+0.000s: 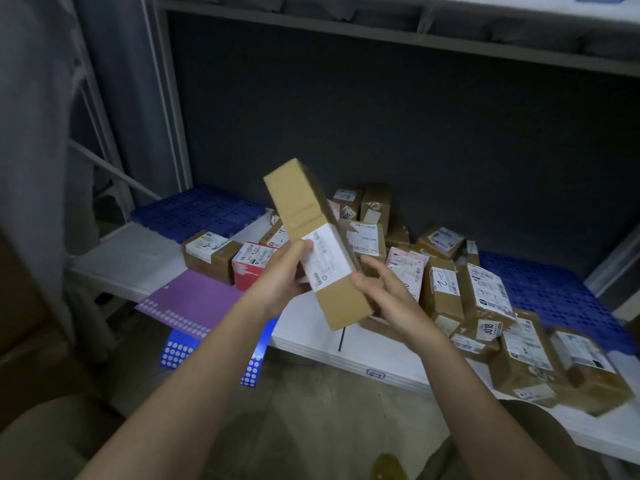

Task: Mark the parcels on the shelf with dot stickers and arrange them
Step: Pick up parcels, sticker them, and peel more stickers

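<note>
A long brown cardboard parcel (304, 216) with a white shipping label is held up above the shelf, tilted with its far end up to the left. My left hand (282, 275) grips its left side, thumb on the label. On the parcel's lower right side, my right hand (384, 292) holds it with the thumb on the front edge. A purple dot sticker sheet (188, 303) lies on the shelf's front edge, and blue dot sticker sheets (176, 349) hang below it. Several labelled parcels (481, 292) lie heaped on the white shelf (346, 344).
A brown box (209, 254) and a red box (251, 263) sit left of the heap. Blue perforated mats (197, 209) cover the shelf's back. Grey shelf uprights (173, 109) stand at left and another shelf level runs overhead. Parcels at right overhang the shelf's front edge (588, 379).
</note>
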